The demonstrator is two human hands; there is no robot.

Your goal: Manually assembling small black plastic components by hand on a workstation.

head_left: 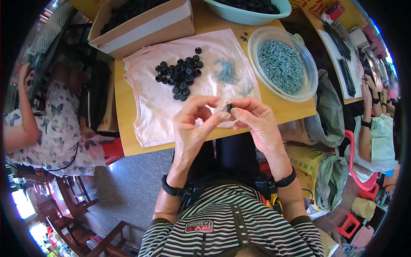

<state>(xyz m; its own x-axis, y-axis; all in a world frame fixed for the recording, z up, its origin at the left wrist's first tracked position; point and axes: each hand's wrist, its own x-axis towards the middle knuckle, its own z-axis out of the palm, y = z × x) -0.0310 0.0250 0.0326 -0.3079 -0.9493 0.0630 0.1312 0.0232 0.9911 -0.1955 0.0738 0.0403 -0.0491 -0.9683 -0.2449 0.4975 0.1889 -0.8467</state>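
A small black part (230,107), perhaps a cap, is pinched between left hand (195,124) and right hand (257,122); many loose caps (180,75) and screws (280,64) are left on the bench (124,107).

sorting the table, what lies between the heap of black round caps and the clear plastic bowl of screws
A small loose cluster of silvery-blue screws on the pale pink cloth, seen in the head view.

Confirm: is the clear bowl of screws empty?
No, the clear bowl is filled with a heap of grey screws covering most of its bottom.

open pink cloth (145,111) before the hands, black caps pile (180,75) and screw bowl (308,68) beyond
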